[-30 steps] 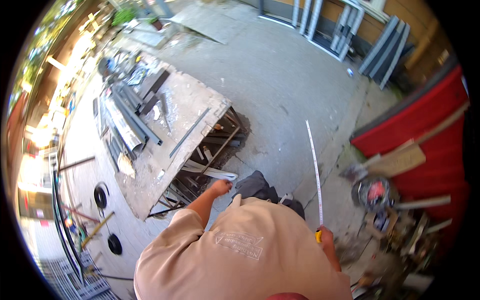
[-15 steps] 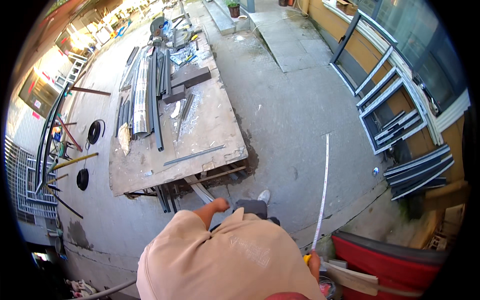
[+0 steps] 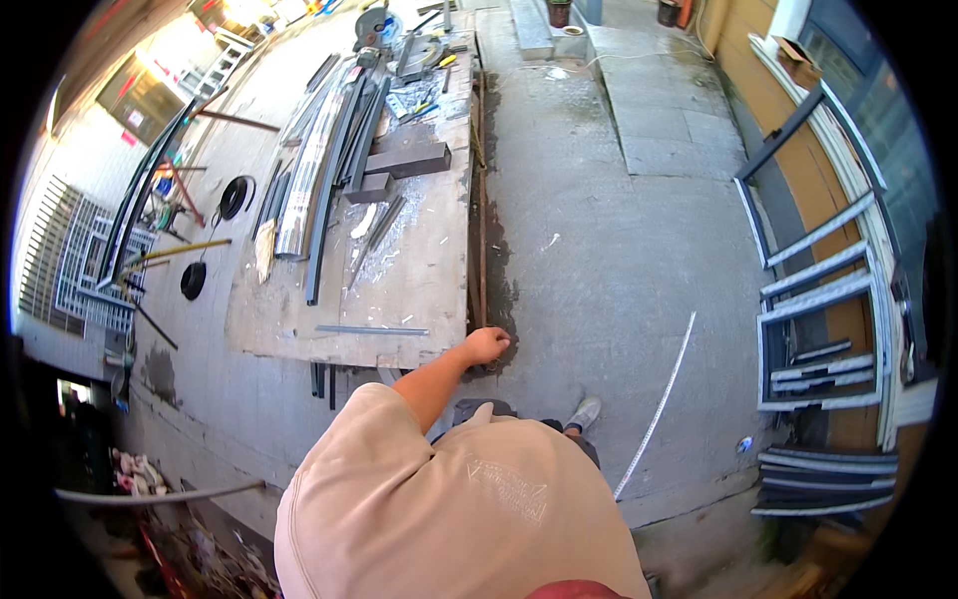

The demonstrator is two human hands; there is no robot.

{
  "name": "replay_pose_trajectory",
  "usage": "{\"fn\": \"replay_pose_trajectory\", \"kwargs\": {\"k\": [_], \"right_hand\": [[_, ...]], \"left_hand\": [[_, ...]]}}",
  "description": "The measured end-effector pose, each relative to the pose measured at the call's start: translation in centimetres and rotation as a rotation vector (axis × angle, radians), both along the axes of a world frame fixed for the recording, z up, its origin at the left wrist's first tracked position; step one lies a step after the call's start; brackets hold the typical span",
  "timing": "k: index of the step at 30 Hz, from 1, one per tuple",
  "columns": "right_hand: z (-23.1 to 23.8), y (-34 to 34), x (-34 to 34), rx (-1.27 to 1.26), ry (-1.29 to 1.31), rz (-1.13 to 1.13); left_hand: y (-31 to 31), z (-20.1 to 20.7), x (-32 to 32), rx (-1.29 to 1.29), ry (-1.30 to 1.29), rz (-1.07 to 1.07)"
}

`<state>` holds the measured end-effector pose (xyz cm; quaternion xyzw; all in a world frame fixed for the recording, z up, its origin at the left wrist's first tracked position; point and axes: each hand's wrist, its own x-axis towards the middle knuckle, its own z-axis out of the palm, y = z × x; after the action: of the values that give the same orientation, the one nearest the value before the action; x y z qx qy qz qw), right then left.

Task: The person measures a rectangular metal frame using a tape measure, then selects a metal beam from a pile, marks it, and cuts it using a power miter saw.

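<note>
My left hand reaches forward beside the near right corner of the worktable, its fingers curled in and nothing showing in them. My right hand is hidden behind my body. From that side a white measuring tape blade sticks out forward over the concrete floor, slightly bowed; its case cannot be seen. On the worktable, a thin grey strip lies along the near edge, closest to my left hand.
Dark metal profiles, brown box-section pieces and a cutting saw are on the worktable. Window frames lean against the right wall above stacked dark strips. Black coils lie on the floor at left.
My left hand has swung forward and right to the table's corner. My right hand and the yellow tape case have gone out of sight. The view has turned and shifted.
</note>
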<state>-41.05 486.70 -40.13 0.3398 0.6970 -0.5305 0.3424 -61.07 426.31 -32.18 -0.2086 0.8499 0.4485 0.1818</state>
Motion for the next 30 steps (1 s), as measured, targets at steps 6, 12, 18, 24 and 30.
{"fn": "replay_pose_trajectory", "kwargs": {"k": [6, 12, 18, 24, 30], "right_hand": [[2.6, 5.4, -22.2, -0.009, -0.026, 0.149], [1.8, 5.6, -47.7, 0.018, 0.096, 0.192], [4.3, -4.7, -63.4, -0.064, 0.207, 0.169], [4.6, -14.4, -67.8, -0.162, 0.063, 0.192], [5.8, -21.3, -74.2, -0.136, 0.063, 0.473]], "left_hand": [[0.9, -4.9, 5.4, -0.05, -0.243, 0.133], [3.9, -10.3, 10.6, 0.158, -0.717, 0.33], [1.1, -11.7, -0.8, 0.198, -0.615, 0.233], [-11.0, -7.4, -23.6, 0.098, -0.136, 0.425], [-23.7, -1.3, -37.0, 0.124, 0.117, 0.708]]}}
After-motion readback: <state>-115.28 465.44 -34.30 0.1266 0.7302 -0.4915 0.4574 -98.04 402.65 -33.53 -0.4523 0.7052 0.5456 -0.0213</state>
